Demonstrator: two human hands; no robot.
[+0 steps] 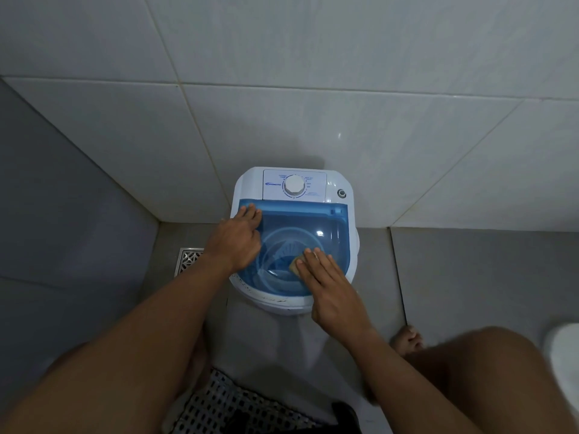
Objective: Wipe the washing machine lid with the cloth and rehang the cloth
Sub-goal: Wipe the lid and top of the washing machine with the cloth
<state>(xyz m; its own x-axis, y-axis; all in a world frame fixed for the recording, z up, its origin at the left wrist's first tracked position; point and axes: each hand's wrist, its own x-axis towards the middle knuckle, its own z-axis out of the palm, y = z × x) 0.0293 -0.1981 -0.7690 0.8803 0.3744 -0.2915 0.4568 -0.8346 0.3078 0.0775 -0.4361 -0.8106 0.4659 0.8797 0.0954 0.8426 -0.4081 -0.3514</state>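
Only the one head view to go on, looking straight down at a small white top-loading washing machine [293,296] tucked into the corner of a grey tiled room. I'll place everything off that machine.

Its see-through blue plastic lid [326,220] is shut, and you can see the drum through it. Behind the lid sits the white control panel with a round white dial [294,184].

The left hand [238,239] lies flat on the lid's left side, fingers together and stretched toward the back left corner, holding nothing, just bracing. The right hand [329,286] presses down on the lid's front right part, fingers flat and slightly spread, with a small tan folded cloth [294,265] pinned under the fingertips. Only a corner of the cloth peeks out, on the lid just left of the fingers.

So I'd say the wiping is mid-go, and rehanging is not yet done. No hook or rail is in view, so can't tell where it goes back.

What could go wrong: the lid looks thin, so leaning hard could flex it. The cloth is barely covered, so a fast swipe could leave it behind. A metal floor drain grate [188,260] sits left of the machine, and a dropped cloth could land near it.
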